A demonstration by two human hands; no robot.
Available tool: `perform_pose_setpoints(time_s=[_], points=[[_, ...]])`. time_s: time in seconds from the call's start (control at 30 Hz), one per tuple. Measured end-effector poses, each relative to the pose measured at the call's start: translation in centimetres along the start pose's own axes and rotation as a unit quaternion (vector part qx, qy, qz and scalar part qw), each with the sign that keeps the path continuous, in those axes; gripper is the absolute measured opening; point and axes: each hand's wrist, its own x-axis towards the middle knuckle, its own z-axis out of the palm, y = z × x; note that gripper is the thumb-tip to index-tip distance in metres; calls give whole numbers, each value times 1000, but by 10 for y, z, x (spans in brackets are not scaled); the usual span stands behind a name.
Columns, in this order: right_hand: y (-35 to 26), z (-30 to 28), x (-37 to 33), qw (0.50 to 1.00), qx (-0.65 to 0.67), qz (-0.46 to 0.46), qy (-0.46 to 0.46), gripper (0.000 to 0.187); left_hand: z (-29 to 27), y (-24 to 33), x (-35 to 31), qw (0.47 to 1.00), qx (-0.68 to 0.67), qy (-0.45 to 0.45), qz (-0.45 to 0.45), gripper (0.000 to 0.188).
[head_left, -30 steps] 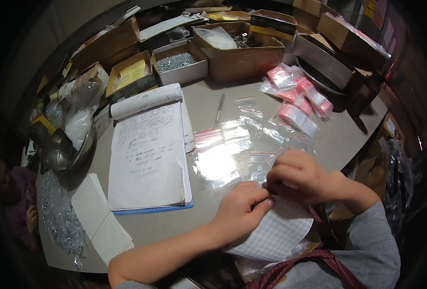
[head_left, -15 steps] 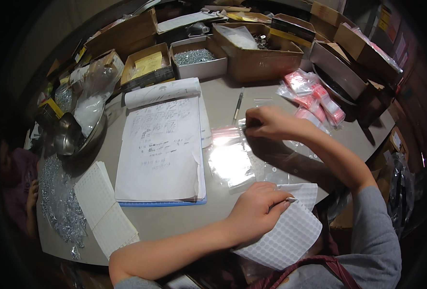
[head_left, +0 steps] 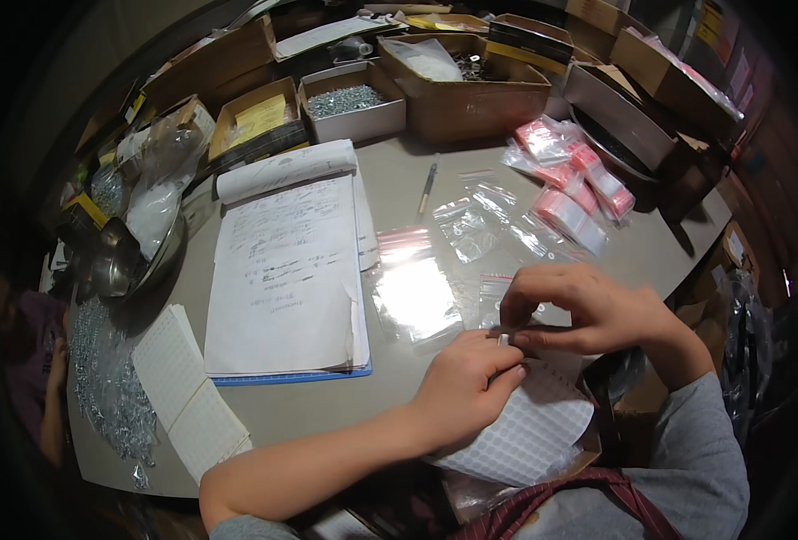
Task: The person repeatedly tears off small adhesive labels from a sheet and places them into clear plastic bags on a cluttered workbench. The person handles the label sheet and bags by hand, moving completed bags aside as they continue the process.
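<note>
My left hand (head_left: pixel 469 389) lies on a white sheet of small labels (head_left: pixel 529 432) at the table's near edge, thumb and forefinger pinching its upper edge. My right hand (head_left: pixel 590 310) is just above it, with fingertips meeting those of the left hand and pinched on a small white label (head_left: pixel 504 339). A small clear zip bag (head_left: pixel 493 300) lies under the right hand's fingers. A larger clear bag (head_left: pixel 414 294) lies to its left, shining under the light.
An open notepad (head_left: pixel 286 270) with handwriting lies left of centre, a pen (head_left: pixel 428 184) beyond it. More clear bags (head_left: pixel 471 227) and pink-striped bag stacks (head_left: pixel 572 184) lie far right. Cardboard boxes (head_left: pixel 471 94) line the back. A metal bowl (head_left: pixel 142 261), label sheets (head_left: pixel 183 389) and bagged screws (head_left: pixel 102 387) sit left.
My right hand had reached out to the clear bags in the table's middle and has come back to meet the left hand over the label sheet.
</note>
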Motion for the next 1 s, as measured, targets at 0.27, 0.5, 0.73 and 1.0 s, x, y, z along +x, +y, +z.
perform_pose_setpoints(time_s=[0.27, 0.5, 0.73, 1.0], points=[[-5, 16, -12, 991, -113, -41, 59, 22, -2, -1, 0, 1000, -14, -17, 22, 9], [3, 32, -18, 948, -259, -126, 135, 29, -4, 2, 0, 999, -21, -22, 11, 9], [12, 33, -19, 943, -253, -167, 140, 31, -5, -4, -1, 999, -14, -47, 10, 6], [27, 25, 10, 980, -106, -139, 96, 17, 2, 1, -10, 993, 52, -83, 70, 15]])
